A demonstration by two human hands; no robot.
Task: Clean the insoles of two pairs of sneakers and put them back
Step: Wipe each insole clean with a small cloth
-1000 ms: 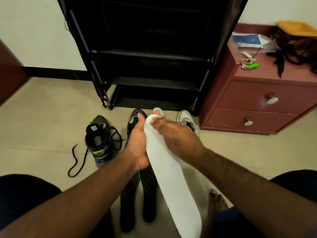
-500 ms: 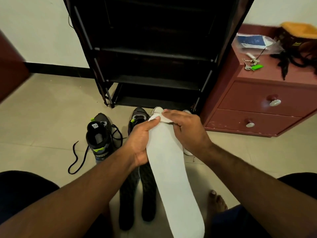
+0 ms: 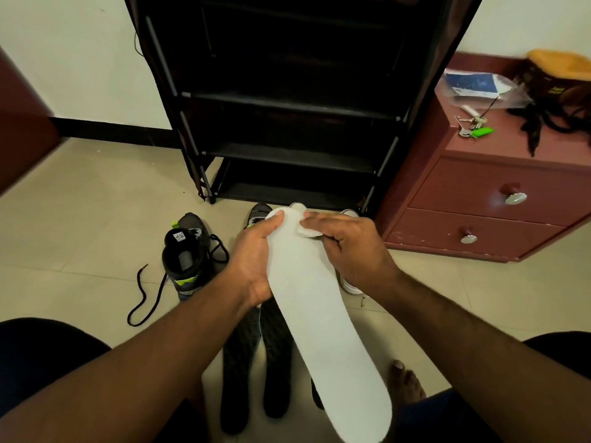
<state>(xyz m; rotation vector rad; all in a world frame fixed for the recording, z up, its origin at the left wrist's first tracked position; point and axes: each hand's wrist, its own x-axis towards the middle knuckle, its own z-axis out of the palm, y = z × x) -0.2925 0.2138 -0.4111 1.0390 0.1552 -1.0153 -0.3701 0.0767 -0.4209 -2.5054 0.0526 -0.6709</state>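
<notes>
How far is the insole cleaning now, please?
Done: two dark insoles lie out on the floor. In hand: left hand holds the white insole while right hand presses a small white wipe on it. Left: no insole is visibly back in the dark sneaker.

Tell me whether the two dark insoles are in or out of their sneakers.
Out. Both dark insoles lie flat on the floor tiles, below the dark sneaker.

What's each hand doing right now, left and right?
Left hand: grips the white insole along its edge.
Right hand: pinches a small white wipe against the insole's toe end.
</notes>
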